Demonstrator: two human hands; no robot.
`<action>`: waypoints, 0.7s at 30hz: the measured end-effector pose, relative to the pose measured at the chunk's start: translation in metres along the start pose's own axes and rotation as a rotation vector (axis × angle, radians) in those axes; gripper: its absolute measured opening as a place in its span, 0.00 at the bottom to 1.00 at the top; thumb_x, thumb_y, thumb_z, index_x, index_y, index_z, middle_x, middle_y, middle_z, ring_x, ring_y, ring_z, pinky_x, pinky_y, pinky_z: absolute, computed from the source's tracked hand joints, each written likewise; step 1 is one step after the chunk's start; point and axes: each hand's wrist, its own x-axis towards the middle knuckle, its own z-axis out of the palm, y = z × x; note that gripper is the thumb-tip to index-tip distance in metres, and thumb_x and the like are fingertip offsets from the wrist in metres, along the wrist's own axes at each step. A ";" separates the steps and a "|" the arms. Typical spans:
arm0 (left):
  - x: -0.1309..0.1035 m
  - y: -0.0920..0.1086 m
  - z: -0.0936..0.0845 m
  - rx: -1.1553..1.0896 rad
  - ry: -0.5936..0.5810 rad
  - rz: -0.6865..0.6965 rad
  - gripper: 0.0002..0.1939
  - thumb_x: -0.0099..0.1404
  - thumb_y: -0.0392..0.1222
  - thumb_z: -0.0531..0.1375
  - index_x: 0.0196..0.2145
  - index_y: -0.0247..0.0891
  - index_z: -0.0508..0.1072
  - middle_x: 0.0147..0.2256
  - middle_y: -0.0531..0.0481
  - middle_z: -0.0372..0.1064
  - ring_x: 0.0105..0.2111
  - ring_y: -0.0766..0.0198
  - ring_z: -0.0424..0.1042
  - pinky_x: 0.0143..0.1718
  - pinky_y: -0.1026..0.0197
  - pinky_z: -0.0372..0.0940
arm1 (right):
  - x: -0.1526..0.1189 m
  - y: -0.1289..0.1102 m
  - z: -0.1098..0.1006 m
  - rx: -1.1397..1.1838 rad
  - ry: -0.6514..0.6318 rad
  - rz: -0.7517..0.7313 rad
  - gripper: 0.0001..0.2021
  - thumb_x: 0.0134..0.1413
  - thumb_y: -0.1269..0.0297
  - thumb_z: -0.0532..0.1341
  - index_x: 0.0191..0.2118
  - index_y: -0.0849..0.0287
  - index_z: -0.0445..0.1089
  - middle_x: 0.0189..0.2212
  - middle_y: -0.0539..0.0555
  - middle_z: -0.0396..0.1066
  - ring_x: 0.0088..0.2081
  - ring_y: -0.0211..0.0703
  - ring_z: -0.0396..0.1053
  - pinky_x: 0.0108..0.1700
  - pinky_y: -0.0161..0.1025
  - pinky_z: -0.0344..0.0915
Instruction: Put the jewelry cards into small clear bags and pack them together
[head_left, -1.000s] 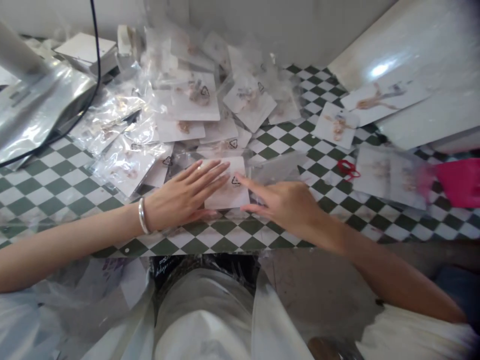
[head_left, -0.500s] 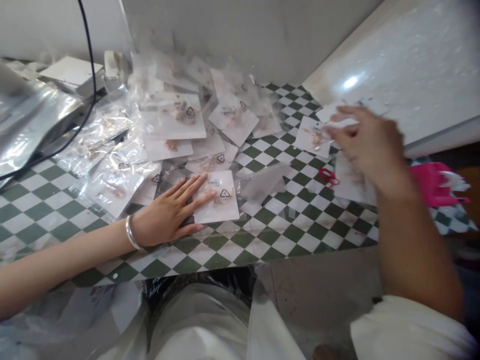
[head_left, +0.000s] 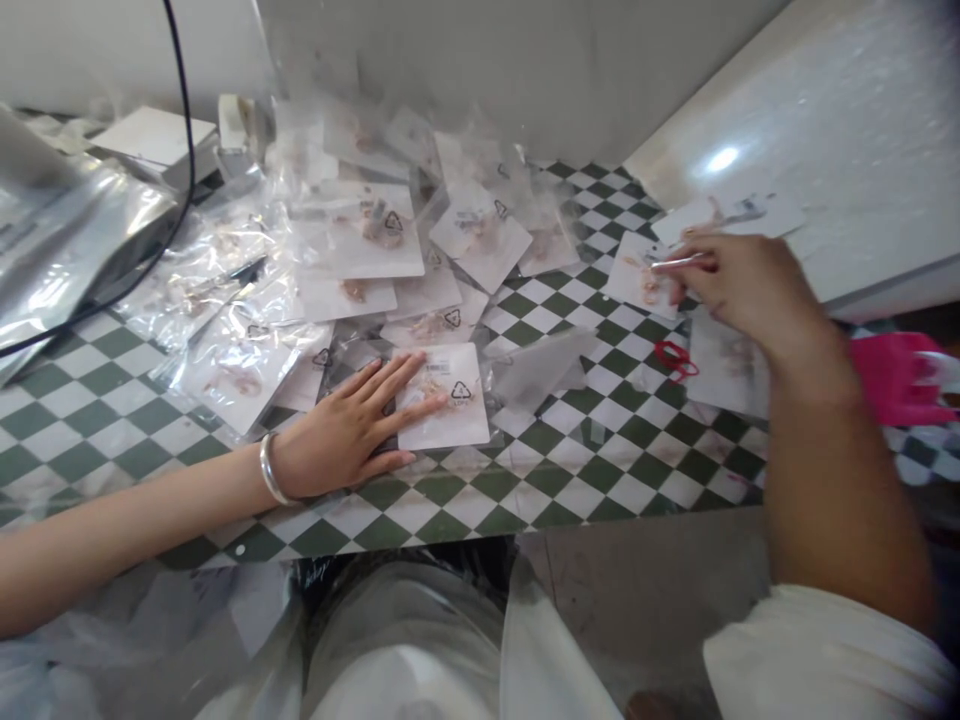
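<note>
My left hand (head_left: 352,425), a silver bangle at its wrist, lies flat with fingers spread. Its fingertips rest on a white card in a clear bag (head_left: 446,425), which bears a recycling mark and small gold-coloured pieces. At the right, my right hand (head_left: 750,285) is closed in a pinch on a thin shiny stick (head_left: 679,262), whose exact kind I cannot make out. The stick's tip is over a white card with gold-coloured jewellery (head_left: 634,270). Another white card (head_left: 776,213) lies just behind that hand.
Bagged cards (head_left: 367,235) are heaped at the back middle and left. Red-handled scissors (head_left: 677,360) lie near my right wrist. A pink holder (head_left: 904,378) stands at the far right. A black cable (head_left: 184,110) hangs at the left over the checkered table (head_left: 465,500).
My right hand now shows a thin shiny stick in its pinch, over the jewellery card. My left hand stays on the bagged card. The whole view has shifted slightly.
</note>
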 end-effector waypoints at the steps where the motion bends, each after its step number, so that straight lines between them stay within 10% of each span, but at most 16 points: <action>1: 0.000 0.000 0.000 -0.011 0.004 -0.001 0.34 0.74 0.57 0.48 0.71 0.47 0.43 0.72 0.39 0.29 0.71 0.48 0.41 0.69 0.44 0.50 | -0.006 -0.008 0.000 -0.003 -0.039 -0.066 0.11 0.58 0.70 0.63 0.45 0.61 0.77 0.35 0.55 0.75 0.32 0.31 0.65 0.39 0.32 0.57; 7: 0.000 -0.001 0.000 -0.047 0.014 0.000 0.33 0.74 0.57 0.48 0.71 0.45 0.46 0.72 0.38 0.30 0.71 0.46 0.42 0.69 0.43 0.50 | -0.058 -0.046 0.012 -0.038 -0.424 -0.542 0.20 0.60 0.57 0.63 0.57 0.50 0.72 0.28 0.47 0.74 0.17 0.26 0.50 0.24 0.31 0.45; 14: -0.002 0.001 -0.002 -0.047 -0.002 -0.028 0.33 0.73 0.57 0.50 0.71 0.46 0.47 0.72 0.39 0.31 0.71 0.47 0.42 0.69 0.43 0.48 | -0.073 -0.065 0.046 -0.153 -0.219 -0.709 0.08 0.61 0.61 0.62 0.38 0.58 0.77 0.37 0.50 0.77 0.31 0.36 0.69 0.29 0.31 0.51; 21: -0.002 0.010 -0.020 -0.077 0.051 -0.047 0.30 0.73 0.59 0.47 0.65 0.41 0.62 0.71 0.34 0.38 0.68 0.41 0.53 0.62 0.39 0.61 | -0.066 -0.064 0.013 -0.011 -0.045 -0.605 0.11 0.63 0.66 0.59 0.41 0.62 0.80 0.37 0.55 0.78 0.33 0.38 0.70 0.34 0.35 0.60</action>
